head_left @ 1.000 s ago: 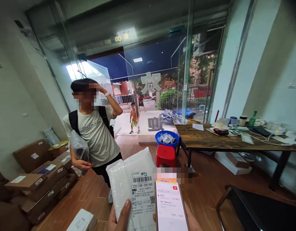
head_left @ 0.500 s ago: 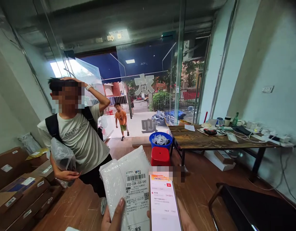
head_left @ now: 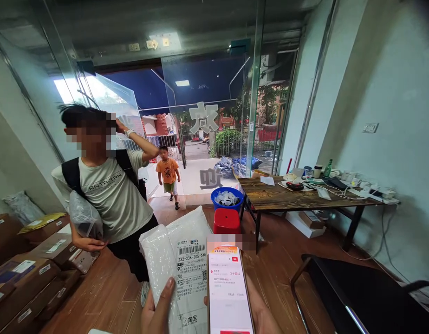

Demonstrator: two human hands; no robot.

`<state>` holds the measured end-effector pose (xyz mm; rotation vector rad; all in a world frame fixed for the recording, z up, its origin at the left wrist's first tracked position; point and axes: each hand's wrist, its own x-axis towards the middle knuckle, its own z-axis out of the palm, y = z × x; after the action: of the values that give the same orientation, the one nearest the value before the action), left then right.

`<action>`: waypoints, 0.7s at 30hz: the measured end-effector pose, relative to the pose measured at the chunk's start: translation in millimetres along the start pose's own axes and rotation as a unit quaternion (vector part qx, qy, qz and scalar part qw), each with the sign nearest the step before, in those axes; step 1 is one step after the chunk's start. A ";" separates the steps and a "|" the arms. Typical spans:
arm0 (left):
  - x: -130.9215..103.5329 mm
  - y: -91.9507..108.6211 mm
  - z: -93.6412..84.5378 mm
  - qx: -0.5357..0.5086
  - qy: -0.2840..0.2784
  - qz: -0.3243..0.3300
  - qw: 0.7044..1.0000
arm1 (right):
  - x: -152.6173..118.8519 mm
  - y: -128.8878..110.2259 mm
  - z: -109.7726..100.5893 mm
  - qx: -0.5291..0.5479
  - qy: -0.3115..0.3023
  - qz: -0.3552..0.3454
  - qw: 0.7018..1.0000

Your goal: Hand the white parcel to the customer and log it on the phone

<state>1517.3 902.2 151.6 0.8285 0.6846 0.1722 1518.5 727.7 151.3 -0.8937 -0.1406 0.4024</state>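
Left hand (head_left: 159, 311) fingers pinch white parcel (head_left: 179, 269): soft, light, slippery film; grip low edge; right hand (head_left: 259, 315) fingers cradle phone (head_left: 228, 292), rigid, beside parcel.

left hand (head_left: 158, 311): bare, no glove | right hand (head_left: 261, 315): bare | sleeves: unseen

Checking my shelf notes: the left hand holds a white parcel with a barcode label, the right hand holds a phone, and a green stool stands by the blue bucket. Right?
Not quite: the stool is red, not green, as the head view shows. The rest holds: left hand on the white parcel, right hand with the phone, blue bucket beside the stool.
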 end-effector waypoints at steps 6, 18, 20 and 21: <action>-10.2 6.4 9.7 0.047 0.020 0.016 0.999 | -4.1 -10.5 7.1 -0.022 -0.023 0.011 0.999; -11.3 7.0 14.0 0.035 -0.005 0.008 0.999 | -3.2 -7.0 3.5 -0.037 -0.035 0.002 0.999; -11.7 7.5 14.2 0.033 -0.007 0.004 0.999 | -2.8 -4.1 1.9 -0.026 -0.033 0.004 0.999; -12.2 8.0 14.6 0.035 -0.006 0.004 0.999 | -2.6 -3.3 1.6 -0.023 -0.031 0.006 0.999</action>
<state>1517.9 893.6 170.4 0.8990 0.6784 0.1515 1516.6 726.0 155.0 -0.9282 -0.2033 0.4391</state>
